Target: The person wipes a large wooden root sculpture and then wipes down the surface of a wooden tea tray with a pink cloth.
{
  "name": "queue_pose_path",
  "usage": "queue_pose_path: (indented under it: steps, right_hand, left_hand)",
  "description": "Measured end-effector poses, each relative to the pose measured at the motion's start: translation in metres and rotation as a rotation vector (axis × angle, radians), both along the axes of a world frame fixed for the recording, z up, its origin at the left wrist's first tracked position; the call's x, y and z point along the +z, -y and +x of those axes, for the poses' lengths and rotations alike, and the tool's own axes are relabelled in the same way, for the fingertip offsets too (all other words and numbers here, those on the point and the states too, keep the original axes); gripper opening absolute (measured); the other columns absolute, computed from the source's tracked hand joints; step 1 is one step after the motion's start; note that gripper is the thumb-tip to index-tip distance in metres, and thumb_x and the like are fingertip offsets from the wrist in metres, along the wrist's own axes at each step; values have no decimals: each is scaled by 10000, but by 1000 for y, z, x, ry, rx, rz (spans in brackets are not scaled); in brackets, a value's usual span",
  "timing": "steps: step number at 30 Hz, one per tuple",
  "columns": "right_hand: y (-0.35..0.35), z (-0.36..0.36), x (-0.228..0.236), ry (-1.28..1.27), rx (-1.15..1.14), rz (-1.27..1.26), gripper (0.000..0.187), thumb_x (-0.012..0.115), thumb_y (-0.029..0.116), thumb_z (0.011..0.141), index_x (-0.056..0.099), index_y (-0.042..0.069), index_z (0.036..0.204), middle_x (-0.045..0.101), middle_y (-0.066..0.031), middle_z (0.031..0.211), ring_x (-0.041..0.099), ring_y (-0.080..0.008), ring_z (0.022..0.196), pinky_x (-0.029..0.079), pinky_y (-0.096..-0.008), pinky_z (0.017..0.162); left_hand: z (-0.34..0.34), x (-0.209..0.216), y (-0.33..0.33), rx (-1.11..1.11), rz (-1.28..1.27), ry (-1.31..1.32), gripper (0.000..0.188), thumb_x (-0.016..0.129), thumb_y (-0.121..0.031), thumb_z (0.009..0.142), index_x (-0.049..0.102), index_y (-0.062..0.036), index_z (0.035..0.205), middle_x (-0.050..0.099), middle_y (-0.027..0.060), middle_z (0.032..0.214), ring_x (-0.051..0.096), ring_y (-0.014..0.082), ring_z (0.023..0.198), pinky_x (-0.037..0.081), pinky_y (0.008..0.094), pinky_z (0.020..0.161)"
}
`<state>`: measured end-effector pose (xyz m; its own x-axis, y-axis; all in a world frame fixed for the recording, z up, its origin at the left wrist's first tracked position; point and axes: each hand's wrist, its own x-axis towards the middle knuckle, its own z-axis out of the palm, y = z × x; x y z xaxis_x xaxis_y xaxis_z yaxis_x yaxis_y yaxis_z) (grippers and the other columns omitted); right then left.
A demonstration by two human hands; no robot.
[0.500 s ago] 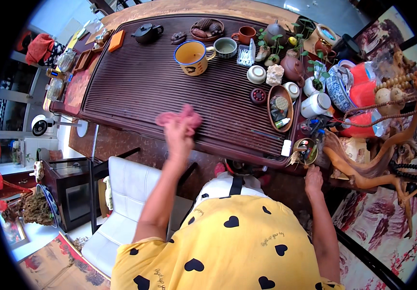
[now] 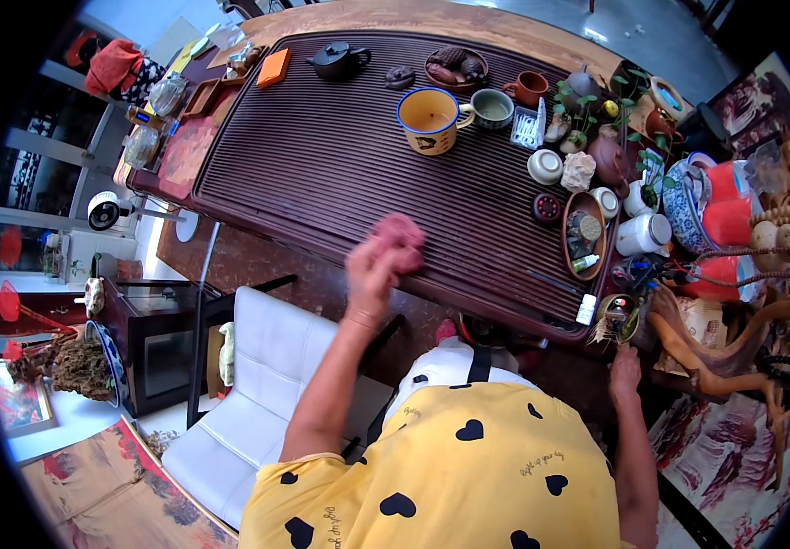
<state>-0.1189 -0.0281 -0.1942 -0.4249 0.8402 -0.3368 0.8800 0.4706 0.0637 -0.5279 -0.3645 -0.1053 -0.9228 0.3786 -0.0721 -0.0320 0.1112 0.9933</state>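
My left hand point(image 2: 370, 279) is closed on a bunched pink cloth point(image 2: 401, 242), which lies on the ribbed dark brown tea tray point(image 2: 322, 169) near its front edge. Beyond the cloth stands a yellow enamel mug point(image 2: 429, 137) with a blue rim and some liquid inside. Next to it is a greenish-grey cup point(image 2: 492, 112). At the table's near right corner, my right hand point(image 2: 625, 371) has its fingers curled together below a small round bowl point(image 2: 616, 317). Its fingertips are hidden, and what they grip cannot be made out.
A black teapot point(image 2: 337, 60) and an orange block point(image 2: 273, 68) sit at the tray's far left. An oval wooden dish point(image 2: 583, 234), small bottles and plants crowd its right side, beside twisted driftwood point(image 2: 715, 343). A white chair point(image 2: 276, 366) stands at my left.
The view has shifted, so the table appears farther right. My left hand has drawn the cloth slightly nearer the tray's front edge, where it looks more bunched. My right hand stays at the corner.
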Motion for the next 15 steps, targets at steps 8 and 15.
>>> queue_pose_path:
  steps: [8, 15]
  right_hand:
    - [-8, 12, -20, 44, 104, 83, 261, 430, 246, 1026, 548, 18, 1072, 650, -236, 985, 661, -401, 904, 548, -481, 793]
    - [-2, 1, -6, 84, 125, 117, 173, 451, 153, 997, 551, 31, 1067, 591, -174, 991, 641, -369, 910, 561, -466, 758]
  left_hand:
    - [-123, -34, 91, 283, -693, -1151, 392, 607, 60, 699, 687, -87, 1054, 605, 127, 908, 566, 318, 757, 471, 403, 682]
    - [49, -11, -24, -338, -421, -945, 368, 726, -169, 733, 655, -59, 1077, 532, 180, 1237, 518, 360, 1099, 406, 474, 925]
